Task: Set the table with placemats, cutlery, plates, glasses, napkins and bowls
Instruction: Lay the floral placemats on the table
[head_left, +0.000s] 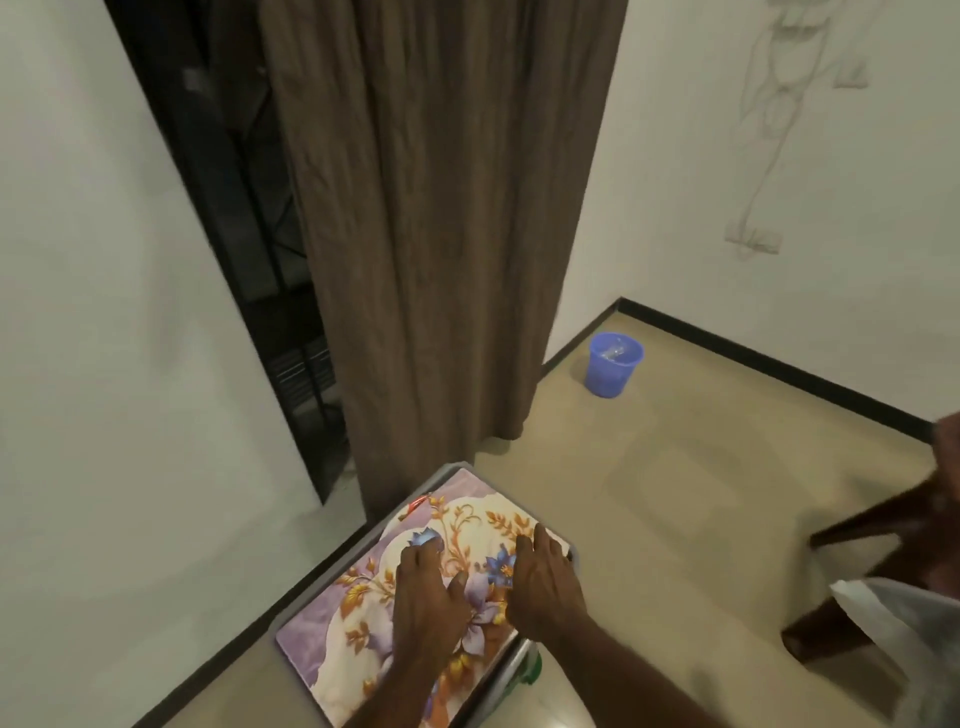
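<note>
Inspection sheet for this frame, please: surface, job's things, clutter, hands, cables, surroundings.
Surface: small table, only its grey edge showing around the cover.
Job's things: floral placemat lies flat over the table top; no cutlery, plates, glasses, napkins or bowls seen.
Clutter: small red item at the placemat's far corner; green object under the table's right edge, identity unclear.
Hands: left hand and right hand both press flat on the placemat, no grip.
Cables: nothing seen.
Surroundings: brown curtain, blue bucket on the floor, dark chair, white plastic bag, wall sketch.
</note>
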